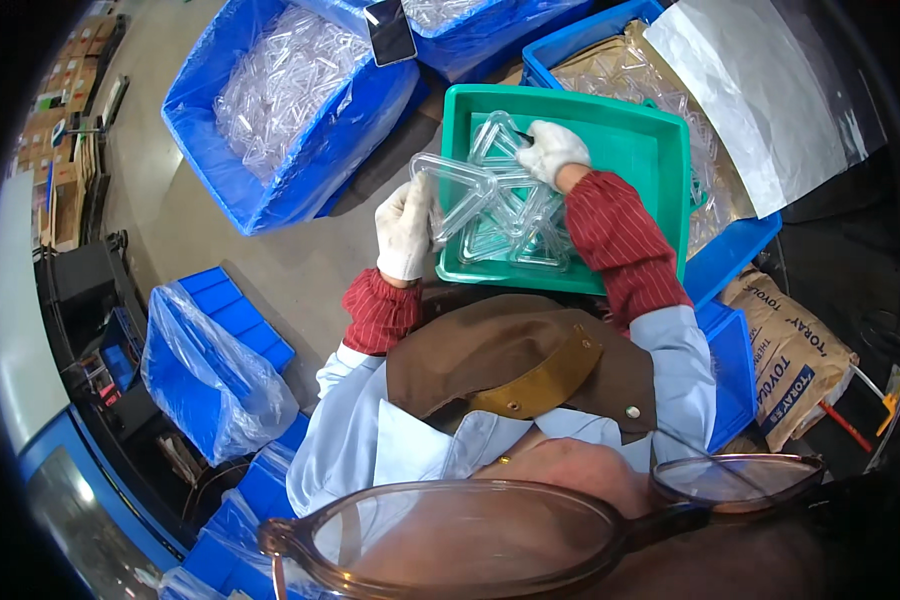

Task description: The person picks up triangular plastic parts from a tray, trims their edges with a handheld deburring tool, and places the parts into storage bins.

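My left hand point(403, 230), in a white glove, is closed on a clear plastic triangular frame point(460, 172) at the left rim of a green bin point(568, 97). More clear triangular frames point(515, 235) lie heaped in the bin's left and near part. Over that heap my right hand point(553, 153), also gloved in white, has its fingers closed. A small dark tip shows at those fingers, beside another clear frame point(495, 138); what they hold is too small to name.
Far left, a blue lined crate point(195, 125) holds many clear plastic parts point(285, 90). A phone point(391, 35) rests on its edge. At right are a white sheet point(760, 90) and a brown paper sack point(785, 350). Blue bins point(235, 310) stand at lower left.
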Motion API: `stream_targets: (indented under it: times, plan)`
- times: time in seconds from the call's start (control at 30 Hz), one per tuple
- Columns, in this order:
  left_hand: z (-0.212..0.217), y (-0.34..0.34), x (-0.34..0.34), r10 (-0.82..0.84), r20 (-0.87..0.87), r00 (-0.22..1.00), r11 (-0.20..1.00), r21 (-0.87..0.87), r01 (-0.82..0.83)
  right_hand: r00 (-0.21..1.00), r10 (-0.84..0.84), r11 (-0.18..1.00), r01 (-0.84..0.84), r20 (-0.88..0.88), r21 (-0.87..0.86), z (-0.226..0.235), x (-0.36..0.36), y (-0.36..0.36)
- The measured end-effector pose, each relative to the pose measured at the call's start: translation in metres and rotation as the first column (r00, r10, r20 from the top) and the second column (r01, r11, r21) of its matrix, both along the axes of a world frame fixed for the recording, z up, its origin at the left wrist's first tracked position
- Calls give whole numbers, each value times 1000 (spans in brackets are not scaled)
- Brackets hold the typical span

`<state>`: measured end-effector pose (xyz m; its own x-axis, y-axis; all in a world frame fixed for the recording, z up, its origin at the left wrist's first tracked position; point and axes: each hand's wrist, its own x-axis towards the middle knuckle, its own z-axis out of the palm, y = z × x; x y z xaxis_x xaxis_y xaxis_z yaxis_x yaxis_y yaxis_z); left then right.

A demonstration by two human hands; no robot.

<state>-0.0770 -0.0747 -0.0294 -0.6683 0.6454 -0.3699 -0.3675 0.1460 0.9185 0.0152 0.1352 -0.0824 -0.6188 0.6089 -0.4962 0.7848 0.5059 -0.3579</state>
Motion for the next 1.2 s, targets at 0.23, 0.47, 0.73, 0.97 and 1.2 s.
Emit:
stream_targets:
  times: [0.23,0.47,0.73,0.97,1.2]
  plan:
    - [-5,12,-17,-39,29,999,999,11,39,727,-389,916,237,-566,-325,20,79,10]
    - [-2,108,-86,-359,-834,419,853,-112,509,552,-473,877,371,-686,-306,62,124,-21]
    - [20,113,20,-537,633,557,830,280,482,564,369,661,400,-739,635,78,121,-38]
    - [17,81,50,-266,85,960,950,192,246,441,-221,858,513,-870,42,64,124,-49]
    - [11,73,47,-381,-67,922,902,192,387,479,-629,750,168,-612,-639,68,114,-51]
